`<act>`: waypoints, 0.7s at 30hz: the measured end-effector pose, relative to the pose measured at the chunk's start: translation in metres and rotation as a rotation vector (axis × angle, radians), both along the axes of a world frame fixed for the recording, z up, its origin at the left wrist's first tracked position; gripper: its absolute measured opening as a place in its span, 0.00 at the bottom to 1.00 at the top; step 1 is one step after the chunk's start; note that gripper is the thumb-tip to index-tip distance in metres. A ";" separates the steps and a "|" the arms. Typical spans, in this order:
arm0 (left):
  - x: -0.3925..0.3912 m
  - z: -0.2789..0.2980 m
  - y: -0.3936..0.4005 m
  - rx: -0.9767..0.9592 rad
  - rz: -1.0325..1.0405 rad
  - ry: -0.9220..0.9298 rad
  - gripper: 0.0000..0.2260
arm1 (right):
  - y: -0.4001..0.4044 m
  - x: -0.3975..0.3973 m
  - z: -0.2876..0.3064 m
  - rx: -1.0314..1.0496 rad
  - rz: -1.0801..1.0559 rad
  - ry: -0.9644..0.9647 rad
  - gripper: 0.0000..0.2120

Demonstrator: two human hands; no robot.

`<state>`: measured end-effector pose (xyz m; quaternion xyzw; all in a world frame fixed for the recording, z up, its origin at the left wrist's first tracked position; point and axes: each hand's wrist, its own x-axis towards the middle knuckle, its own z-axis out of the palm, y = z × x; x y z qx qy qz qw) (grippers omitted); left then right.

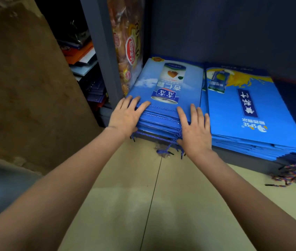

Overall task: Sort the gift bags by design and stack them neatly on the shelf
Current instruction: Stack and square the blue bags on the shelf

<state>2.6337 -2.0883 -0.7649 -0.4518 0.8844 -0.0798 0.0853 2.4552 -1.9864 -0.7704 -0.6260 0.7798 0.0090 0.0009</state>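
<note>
Two stacks of flat blue gift bags lie side by side on the bottom shelf. The left stack (169, 84) shows a can with a nut picture and white clouds. The right stack (243, 113) carries a yellow splash design and a dark label. My left hand (127, 115) rests with straight fingers on the front left corner of the left stack. My right hand (194, 129) lies flat with spread fingers on that stack's front right edge, over the blue cord handles (163, 151) that hang down in front.
A grey shelf post (103, 57) stands left of the stacks, with a bagged orange and red pack (129, 48) leaning behind it. A brown cardboard sheet (26, 87) fills the left. Multicoloured cord handles (295, 171) hang at the right. Tiled floor (143, 205) lies below.
</note>
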 end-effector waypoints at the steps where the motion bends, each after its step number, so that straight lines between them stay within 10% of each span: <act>1: 0.000 -0.001 0.001 -0.007 -0.002 -0.003 0.42 | 0.004 0.000 0.001 -0.007 0.021 -0.005 0.47; 21: 0.005 0.026 -0.013 0.085 -0.124 0.132 0.35 | -0.004 -0.013 0.022 -0.158 0.165 -0.136 0.33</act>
